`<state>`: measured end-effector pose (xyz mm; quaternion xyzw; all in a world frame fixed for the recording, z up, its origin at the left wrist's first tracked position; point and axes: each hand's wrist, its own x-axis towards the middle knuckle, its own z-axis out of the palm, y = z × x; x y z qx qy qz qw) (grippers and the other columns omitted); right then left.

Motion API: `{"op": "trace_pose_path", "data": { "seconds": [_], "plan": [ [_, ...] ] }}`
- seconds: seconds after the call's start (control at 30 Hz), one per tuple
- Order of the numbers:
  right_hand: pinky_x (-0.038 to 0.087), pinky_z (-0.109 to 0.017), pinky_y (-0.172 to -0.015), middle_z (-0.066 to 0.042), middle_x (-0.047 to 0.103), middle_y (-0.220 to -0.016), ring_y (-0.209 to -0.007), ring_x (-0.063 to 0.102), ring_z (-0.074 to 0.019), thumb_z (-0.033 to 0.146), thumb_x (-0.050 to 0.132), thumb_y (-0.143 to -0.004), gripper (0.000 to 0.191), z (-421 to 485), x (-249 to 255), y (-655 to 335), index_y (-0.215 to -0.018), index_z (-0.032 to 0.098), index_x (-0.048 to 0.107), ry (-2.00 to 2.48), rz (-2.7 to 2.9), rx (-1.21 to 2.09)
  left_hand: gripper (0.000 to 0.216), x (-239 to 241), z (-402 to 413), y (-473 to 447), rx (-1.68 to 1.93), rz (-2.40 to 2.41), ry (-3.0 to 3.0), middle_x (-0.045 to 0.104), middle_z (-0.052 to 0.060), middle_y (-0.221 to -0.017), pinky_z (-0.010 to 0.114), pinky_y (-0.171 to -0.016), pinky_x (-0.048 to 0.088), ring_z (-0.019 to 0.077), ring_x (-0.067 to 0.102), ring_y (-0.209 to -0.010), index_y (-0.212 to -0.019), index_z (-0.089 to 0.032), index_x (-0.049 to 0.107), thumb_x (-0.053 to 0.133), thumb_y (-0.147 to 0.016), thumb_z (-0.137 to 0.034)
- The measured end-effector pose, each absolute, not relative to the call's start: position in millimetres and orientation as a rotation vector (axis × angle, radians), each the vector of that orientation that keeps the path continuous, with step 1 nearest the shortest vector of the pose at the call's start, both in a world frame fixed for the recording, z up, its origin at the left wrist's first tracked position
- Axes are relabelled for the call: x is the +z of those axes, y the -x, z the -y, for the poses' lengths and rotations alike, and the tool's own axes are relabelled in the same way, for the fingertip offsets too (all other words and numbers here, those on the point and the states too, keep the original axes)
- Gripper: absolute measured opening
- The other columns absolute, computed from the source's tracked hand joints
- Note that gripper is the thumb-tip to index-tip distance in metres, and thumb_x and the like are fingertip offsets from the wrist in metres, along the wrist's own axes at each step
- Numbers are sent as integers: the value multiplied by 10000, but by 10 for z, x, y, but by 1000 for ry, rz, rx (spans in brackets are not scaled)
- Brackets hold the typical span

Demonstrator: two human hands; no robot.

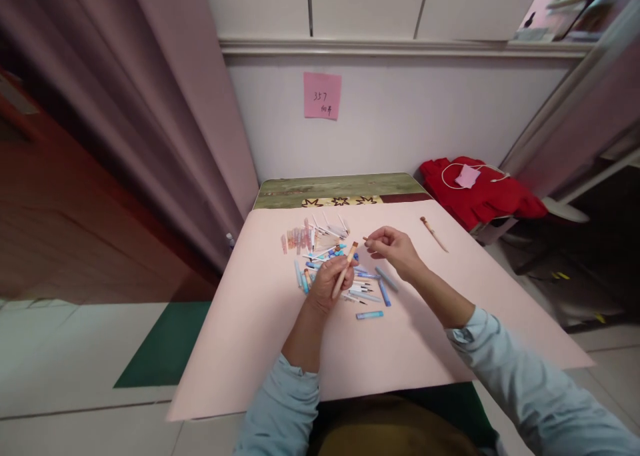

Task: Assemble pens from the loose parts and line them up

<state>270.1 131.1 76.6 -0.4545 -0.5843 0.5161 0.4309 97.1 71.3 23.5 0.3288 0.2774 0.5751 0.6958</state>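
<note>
My left hand [331, 284] is closed around a pale wood-coloured pen barrel [345, 270], tilted with its brown end upward. Just to the right, my right hand [393, 251] pinches a small brown piece [365, 239] between thumb and fingertips, apart from the barrel. Beneath and around the left hand lie loose pen parts: several blue tubes [384, 293], white refills with dark tips [364, 297] and clear pinkish caps [299, 240]. A light-blue tube [369, 315] lies closer to me. The left palm hides some of the pile.
A pale pink sheet [260, 349] covers the table. One wood-coloured pen with a brown top [434, 234] lies at the right. Red cloth [470, 196] is heaped beyond the right far corner; a white wall with a pink note [322, 96] stands behind. A curtain hangs at left.
</note>
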Motion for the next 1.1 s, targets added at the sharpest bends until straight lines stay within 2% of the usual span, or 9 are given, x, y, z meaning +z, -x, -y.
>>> {"op": "trace_pose_path", "data": {
  "seconds": [0.17,0.9,1.1],
  "plan": [
    [549,-275,-643,-50,717,-835,-658,625,-120,453,785,-668,385,-1131,1074,-2824,-917,170,711,1041,1365,1396,288,287,-683,-987,1202,-632,-802,476,-14,-488,232,-432,200,65,371,-405,-809,-92,693,695,-744,-373],
    [483,-269,-602,-42,708,-744,-612,556,-123,469,733,-711,396,-1055,1062,-2870,-946,152,757,1047,1576,1166,287,350,-653,-1000,1100,-706,-879,474,-14,-461,231,-436,204,68,355,-397,-776,-109,695,699,-727,-392],
    [508,-295,-677,-62,740,-839,-726,640,-168,427,715,-733,336,-1041,1075,-2870,-941,167,757,1048,1648,1133,305,355,-647,-1002,1066,-716,-898,471,-15,-449,231,-425,192,65,335,-381,-781,-109,698,694,-731,-410]
  ]
}}
